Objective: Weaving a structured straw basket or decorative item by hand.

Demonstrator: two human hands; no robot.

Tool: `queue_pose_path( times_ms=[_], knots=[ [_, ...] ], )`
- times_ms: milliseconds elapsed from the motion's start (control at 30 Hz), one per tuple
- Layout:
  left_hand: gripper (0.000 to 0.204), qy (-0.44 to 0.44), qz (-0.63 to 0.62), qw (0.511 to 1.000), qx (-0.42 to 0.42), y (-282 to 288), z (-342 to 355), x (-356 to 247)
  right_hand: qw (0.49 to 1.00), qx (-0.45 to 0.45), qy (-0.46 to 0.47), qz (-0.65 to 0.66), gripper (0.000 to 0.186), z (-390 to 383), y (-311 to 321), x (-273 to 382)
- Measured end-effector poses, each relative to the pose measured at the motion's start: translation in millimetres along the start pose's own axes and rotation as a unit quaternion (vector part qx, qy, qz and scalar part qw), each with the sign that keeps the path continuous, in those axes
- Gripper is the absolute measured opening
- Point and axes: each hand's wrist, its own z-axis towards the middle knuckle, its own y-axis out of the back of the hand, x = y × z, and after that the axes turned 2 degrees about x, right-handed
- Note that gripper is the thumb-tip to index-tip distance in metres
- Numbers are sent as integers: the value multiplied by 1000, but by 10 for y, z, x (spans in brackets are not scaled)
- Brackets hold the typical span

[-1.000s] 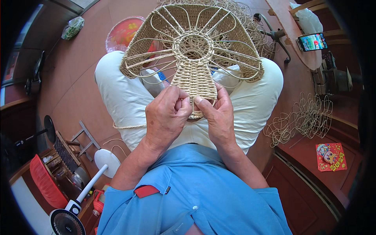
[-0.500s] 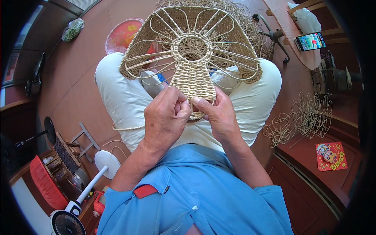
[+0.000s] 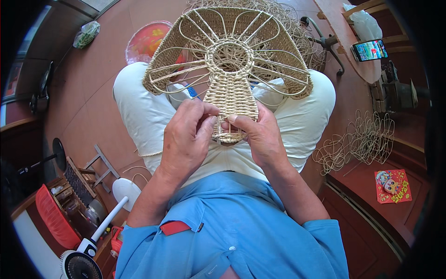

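Observation:
A pale woven wicker piece (image 3: 231, 95) lies across my lap. It has a round ring, looped spokes fanning out to a broad woven wall, and a narrow woven panel toward me. My right hand (image 3: 265, 137) grips that panel's right edge, thumb on top and fingers underneath. At the panel's left edge my left hand (image 3: 188, 135) is curled, thumb and forefinger close to the open bars near the end; what sits between them is hidden. A twisted cord (image 3: 151, 154) shows left of my left forearm, over my trouser leg; where it leads is hidden.
Loose coils of cord (image 3: 297, 42) heap on the floor beyond the wicker piece. Another tangle (image 3: 367, 139) lies at right, near a red printed packet (image 3: 393, 186). A phone (image 3: 370, 50) stands by a board at far right. A white fan (image 3: 81, 265) is at lower left.
My left hand has drawn back to the left from the panel's end, uncovering more of the bars. The wicker piece has shifted very slightly right; my right hand keeps its grip.

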Motion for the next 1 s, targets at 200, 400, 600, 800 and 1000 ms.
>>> queue_pose_path(
  times_ms=[200, 400, 600, 800, 1000],
  knots=[
    [17, -113, 169, 979, -22, -10, 17, 10, 1000, 2, -2, -7, 34, 4, 6, -10],
    [17, -155, 198, 967, -41, -42, -50, 2, 1000, -11, -5, 6, 36, -11, -11, -17],
    [20, -165, 192, 967, -28, -98, -80, -53, 999, -38, 8, 15, 46, -23, -56, 18],
    [21, -186, 221, 956, -50, -146, -114, -96, 999, -47, -7, 0, 52, -21, -57, 42],
    [18, -174, 239, 954, -51, -173, -65, -82, 999, -40, -10, -25, 53, 6, 11, 27]
  ],
)
